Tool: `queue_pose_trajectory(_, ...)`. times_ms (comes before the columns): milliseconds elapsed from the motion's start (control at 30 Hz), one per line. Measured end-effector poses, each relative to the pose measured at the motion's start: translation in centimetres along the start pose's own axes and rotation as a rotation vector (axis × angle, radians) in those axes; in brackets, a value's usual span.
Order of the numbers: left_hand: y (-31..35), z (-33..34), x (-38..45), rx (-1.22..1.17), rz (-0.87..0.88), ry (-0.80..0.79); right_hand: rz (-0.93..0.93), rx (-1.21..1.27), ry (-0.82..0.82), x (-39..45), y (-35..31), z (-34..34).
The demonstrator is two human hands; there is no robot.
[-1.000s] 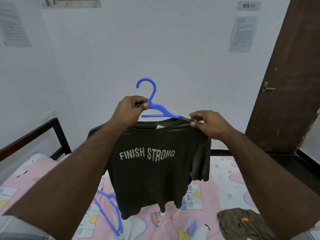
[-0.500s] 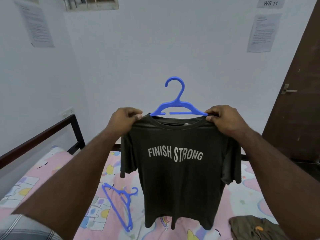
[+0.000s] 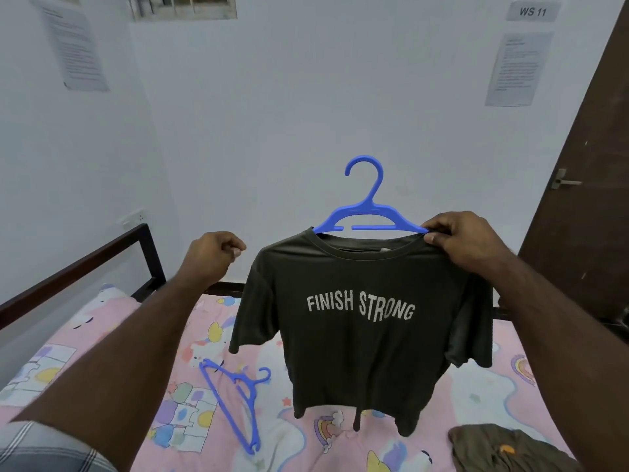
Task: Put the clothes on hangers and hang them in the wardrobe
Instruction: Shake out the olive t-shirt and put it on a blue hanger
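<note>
A dark olive T-shirt [image 3: 360,349] printed "FINISH STRONG" hangs on a blue plastic hanger [image 3: 369,216], held up over the bed. My right hand [image 3: 466,247] pinches the shirt's right shoulder together with the hanger's arm. My left hand [image 3: 212,255] hovers just left of the shirt's other shoulder, fingers curled, holding nothing. A second blue hanger [image 3: 238,400] lies flat on the bed below. Another olive garment [image 3: 507,451] is crumpled at the bed's lower right.
The bed has a pink cartoon sheet [image 3: 102,338] and a dark metal frame [image 3: 102,253] along the left wall. A brown door [image 3: 585,212] with a lever handle stands at the right. White walls carry paper notices. No wardrobe is in view.
My left hand has let go of the shirt's left shoulder and drawn away to the left. The shirt on its hanger now hangs from my right hand alone.
</note>
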State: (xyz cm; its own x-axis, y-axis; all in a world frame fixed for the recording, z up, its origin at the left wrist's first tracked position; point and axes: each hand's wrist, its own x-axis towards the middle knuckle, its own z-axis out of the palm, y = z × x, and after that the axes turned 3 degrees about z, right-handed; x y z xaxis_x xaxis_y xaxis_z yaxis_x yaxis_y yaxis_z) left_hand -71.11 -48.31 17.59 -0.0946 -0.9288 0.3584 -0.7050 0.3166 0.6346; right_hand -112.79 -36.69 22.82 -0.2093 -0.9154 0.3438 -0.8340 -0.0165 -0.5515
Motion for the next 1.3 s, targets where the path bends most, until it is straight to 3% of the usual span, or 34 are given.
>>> queue_pose_trajectory(167, 1.2, 0.9, -0.2, -0.053, 0.045, 0.004, 0.005, 0.006, -0.004, -0.4, -0.2, 0.3)
queue_pose_trajectory(400, 2.1, 1.8, -0.6, -0.047, 0.139, -0.171, -0.007, 0.034, -0.005, -0.5, -0.9, 0.4)
queue_pose_trajectory(667, 0.6, 0.6, -0.3, 0.086, 0.072, -0.127, 0.014, 0.055, -0.023, -0.8, -0.5, -0.1)
queue_pose_trajectory(767, 1.8, 1.2, -0.9, 0.1, 0.157, -0.077, 0.01, 0.056, -0.016, -0.7, -0.9, 0.4)
queue_pose_trajectory(900, 4.3, 2.2, -1.7, 0.031, 0.297, -0.127, -0.009, 0.06, -0.023, -0.5, -1.9, 1.1)
queue_pose_trajectory(1300, 1.3, -1.3, -0.1, -0.015, 0.213, -0.04, 0.001, 0.05, -0.068, -0.3, 0.4, 0.9)
